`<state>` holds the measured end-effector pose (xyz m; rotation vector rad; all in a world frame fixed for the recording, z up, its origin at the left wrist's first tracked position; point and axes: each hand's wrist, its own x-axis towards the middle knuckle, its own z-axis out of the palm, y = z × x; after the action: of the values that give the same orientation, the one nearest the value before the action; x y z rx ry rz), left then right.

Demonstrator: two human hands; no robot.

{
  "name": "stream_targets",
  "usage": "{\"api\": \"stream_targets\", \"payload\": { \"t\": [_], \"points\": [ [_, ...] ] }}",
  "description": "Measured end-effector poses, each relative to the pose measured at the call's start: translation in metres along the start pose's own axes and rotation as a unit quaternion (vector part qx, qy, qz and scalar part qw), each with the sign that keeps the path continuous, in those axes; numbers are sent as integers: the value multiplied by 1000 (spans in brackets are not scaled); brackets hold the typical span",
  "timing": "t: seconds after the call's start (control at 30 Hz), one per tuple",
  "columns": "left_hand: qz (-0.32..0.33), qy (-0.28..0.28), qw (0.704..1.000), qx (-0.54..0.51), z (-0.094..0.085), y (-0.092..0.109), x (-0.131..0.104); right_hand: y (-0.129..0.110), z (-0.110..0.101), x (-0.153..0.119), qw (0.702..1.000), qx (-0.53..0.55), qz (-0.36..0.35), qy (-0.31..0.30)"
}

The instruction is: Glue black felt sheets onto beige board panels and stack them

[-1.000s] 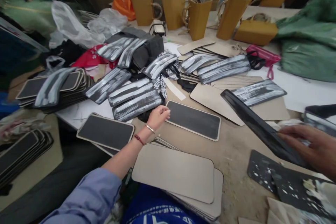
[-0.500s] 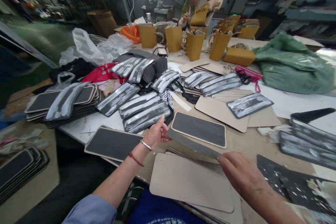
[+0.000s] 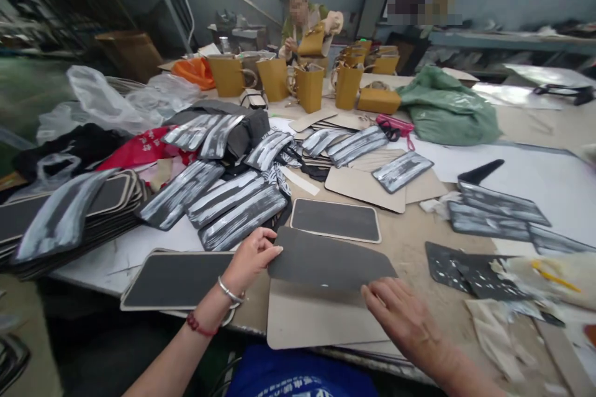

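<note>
Between my hands a thin dark grey panel (image 3: 326, 257) is held, its broad face toward me, above a beige rounded board (image 3: 316, 322). My left hand (image 3: 254, 258) pinches its left edge between thumb and fingers. At its lower right corner, my right hand (image 3: 403, 316) grips with fingers curled; the fingertips are partly hidden. Just beyond lies a dark panel with a beige border (image 3: 335, 220). Left of my left wrist is a similar bordered panel (image 3: 179, 279) on a small stack.
Panels smeared with white streaks (image 3: 244, 217) lie across the table, some on a tall stack at left. White-spotted dark sheets (image 3: 470, 270) and cloth scraps are at right. Mustard bags (image 3: 310, 88) and a green plastic bag (image 3: 449, 105) stand farther back. A person sits across, holding a bag.
The grey panel has tipped from nearly edge-on to showing its broad face, over the beige board. Both hands still hold it. My view has turned to the right.
</note>
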<state>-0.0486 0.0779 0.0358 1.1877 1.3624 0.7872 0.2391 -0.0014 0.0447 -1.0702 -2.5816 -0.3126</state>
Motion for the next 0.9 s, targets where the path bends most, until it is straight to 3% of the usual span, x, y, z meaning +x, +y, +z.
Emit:
{"api": "stream_targets", "payload": {
  "t": [0.17, 0.27, 0.37, 0.5, 0.57, 0.73, 0.9],
  "points": [
    [108, -5, 983, 147, 16, 24, -20, -31, 19, -43, 995, 66, 67, -13],
    [148, 2, 967, 207, 21, 29, -29, -32, 36, -69, 975, 96, 200, 11],
    [176, 17, 955, 239, 23, 29, -34, -15, 55, -84, 910, 122, 395, 35],
    [224, 39, 938, 263, 22, 28, -41, 18, 75, -81, 781, 224, 583, 14],
    [239, 46, 933, 266, 21, 28, -45, 31, 79, -74, 739, 288, 609, 2],
    [225, 52, 942, 244, 19, 25, -53, 43, 72, -59, 686, 431, 586, 12],
    [115, 93, 972, 185, 17, 10, -63, 45, 48, -50, 692, 401, 600, 24]
  ]
}}
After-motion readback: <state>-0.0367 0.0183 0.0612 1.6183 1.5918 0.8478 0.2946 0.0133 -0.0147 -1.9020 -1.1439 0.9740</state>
